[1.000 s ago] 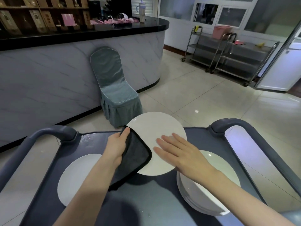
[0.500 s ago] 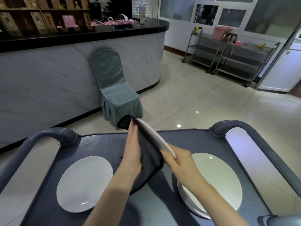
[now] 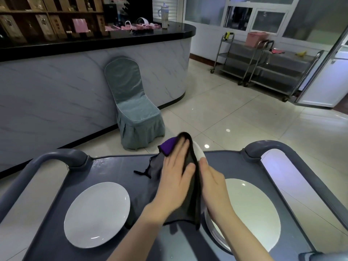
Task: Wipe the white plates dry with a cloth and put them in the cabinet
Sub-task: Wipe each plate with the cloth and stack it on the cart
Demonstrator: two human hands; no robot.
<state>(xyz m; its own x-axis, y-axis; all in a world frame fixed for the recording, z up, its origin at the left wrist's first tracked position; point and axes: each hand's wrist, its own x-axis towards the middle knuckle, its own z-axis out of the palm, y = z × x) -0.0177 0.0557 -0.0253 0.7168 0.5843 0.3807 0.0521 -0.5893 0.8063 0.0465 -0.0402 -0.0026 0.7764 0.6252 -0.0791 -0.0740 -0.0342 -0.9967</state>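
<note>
Both bare forearms come up from the lower edge and converge toward the middle. The left forearm (image 3: 135,234) slants up and to the right, and the right forearm (image 3: 243,236) slants up and to the left. The left hand (image 3: 177,178) is flat, back toward the camera. Its fingers (image 3: 181,147) are straight, close together and pointing away, pressed against the dark cloth (image 3: 190,204), with the thumb spread to the right. The right hand (image 3: 211,180) sits just beside it, also back up. It lies against the other face of the upright plate (image 3: 200,152), fingers apparently extended along it, though their tips are hidden. Both wrists are nearly straight.
</note>
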